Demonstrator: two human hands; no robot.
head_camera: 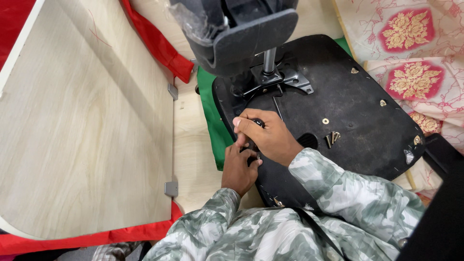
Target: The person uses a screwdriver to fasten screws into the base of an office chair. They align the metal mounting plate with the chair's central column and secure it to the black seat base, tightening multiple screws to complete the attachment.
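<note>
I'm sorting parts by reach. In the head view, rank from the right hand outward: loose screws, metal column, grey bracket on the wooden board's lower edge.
From the right hand:
1. Loose screws, just right on the black seat base.
2. Metal column, above.
3. Grey bracket, lower left.

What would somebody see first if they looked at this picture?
Likely the two hands, left hand and right hand, pressed together over a small dark tool on the black underside of a chair seat in the middle. Loose screws lie on it just right of them. A big pale wooden board fills the left.
</note>
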